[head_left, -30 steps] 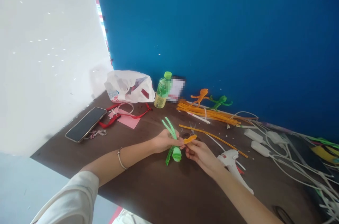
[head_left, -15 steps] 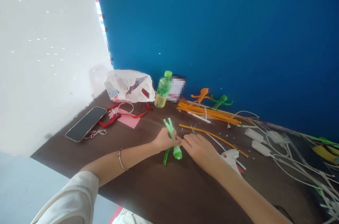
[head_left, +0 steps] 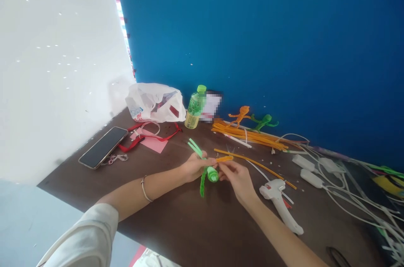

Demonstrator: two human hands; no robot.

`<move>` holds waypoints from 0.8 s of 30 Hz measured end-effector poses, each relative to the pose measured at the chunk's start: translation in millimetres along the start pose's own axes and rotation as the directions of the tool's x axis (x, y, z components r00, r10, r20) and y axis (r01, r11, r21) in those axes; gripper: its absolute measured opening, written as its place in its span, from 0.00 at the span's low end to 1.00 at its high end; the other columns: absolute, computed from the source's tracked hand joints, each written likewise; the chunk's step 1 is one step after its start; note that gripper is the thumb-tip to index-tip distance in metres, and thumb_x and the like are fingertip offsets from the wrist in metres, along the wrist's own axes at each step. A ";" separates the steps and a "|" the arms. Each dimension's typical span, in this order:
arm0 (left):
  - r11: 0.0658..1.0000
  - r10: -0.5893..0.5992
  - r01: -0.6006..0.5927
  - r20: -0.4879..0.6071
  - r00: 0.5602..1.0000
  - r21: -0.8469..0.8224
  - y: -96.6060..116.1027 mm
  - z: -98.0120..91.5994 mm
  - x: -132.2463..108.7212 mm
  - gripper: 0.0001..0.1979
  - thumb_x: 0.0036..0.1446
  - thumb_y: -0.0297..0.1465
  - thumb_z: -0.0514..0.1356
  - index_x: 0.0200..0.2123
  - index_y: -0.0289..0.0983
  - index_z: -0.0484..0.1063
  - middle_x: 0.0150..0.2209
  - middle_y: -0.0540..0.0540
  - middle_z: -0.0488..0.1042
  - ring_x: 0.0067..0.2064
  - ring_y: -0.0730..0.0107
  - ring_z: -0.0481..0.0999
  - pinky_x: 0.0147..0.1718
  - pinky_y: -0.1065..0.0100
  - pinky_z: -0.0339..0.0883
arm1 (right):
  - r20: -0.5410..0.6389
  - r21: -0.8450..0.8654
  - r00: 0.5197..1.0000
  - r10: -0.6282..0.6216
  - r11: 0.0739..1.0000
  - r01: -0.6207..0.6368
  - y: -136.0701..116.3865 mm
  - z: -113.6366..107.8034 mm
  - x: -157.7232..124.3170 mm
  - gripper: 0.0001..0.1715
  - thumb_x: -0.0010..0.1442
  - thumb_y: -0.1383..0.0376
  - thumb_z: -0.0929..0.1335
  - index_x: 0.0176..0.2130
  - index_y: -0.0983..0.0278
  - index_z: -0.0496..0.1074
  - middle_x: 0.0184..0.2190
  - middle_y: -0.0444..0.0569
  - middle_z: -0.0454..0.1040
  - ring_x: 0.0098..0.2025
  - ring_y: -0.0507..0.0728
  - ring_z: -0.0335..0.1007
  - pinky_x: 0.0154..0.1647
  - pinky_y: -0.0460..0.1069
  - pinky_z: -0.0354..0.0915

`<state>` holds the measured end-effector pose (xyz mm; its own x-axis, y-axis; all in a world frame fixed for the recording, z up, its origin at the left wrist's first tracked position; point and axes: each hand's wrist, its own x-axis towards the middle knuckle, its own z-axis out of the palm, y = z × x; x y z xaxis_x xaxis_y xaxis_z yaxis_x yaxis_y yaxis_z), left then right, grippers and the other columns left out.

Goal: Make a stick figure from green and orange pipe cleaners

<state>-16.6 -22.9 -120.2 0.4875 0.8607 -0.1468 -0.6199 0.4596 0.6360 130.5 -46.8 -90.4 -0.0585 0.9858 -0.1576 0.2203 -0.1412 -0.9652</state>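
Observation:
My left hand (head_left: 193, 167) is closed around a green pipe-cleaner figure (head_left: 212, 174). Two pale green stems stick out above that hand toward the upper left, and a twisted dark green limb hangs below. My right hand (head_left: 238, 178) is closed too, its fingertips pinching a short orange pipe-cleaner piece (head_left: 225, 158) against the figure's side. The left fingertips meet the near end of the orange piece. Part of the figure is hidden by my fingers. Right of my right hand lies a white glue gun (head_left: 279, 204).
Behind my hands are a loose orange pipe cleaner (head_left: 259, 163), an orange bundle (head_left: 252, 136), two finished figures (head_left: 242, 114) and a bottle (head_left: 195, 109). A phone (head_left: 103, 147), pink paper (head_left: 154, 144) and plastic bag (head_left: 154, 101) lie left. White cables (head_left: 350, 199) tangle at right.
The green figure has tipped, its stems now leaning left. My right hand has turned, and the orange piece now shows at its fingertips. The glue gun is less covered by my forearm.

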 end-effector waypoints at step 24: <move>0.946 -0.320 0.324 0.116 0.940 -0.016 6.4 4.0 -2.1 0.11 0.44 0.29 0.62 0.33 0.31 0.71 0.30 0.44 0.73 0.34 0.70 0.72 0.40 0.66 0.63 | 0.644 -0.661 0.466 -0.606 -0.135 0.738 4.6 -50.0 4.4 0.17 0.60 0.72 0.56 0.38 0.64 0.71 0.39 0.56 0.73 0.42 0.58 0.69 0.43 0.57 0.67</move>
<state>-19.2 -22.6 -112.8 0.7282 0.6365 -0.2540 -0.4378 0.7173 0.5421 179.9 -38.5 -85.1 -0.7883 0.4864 0.3769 0.5705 0.8071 0.1518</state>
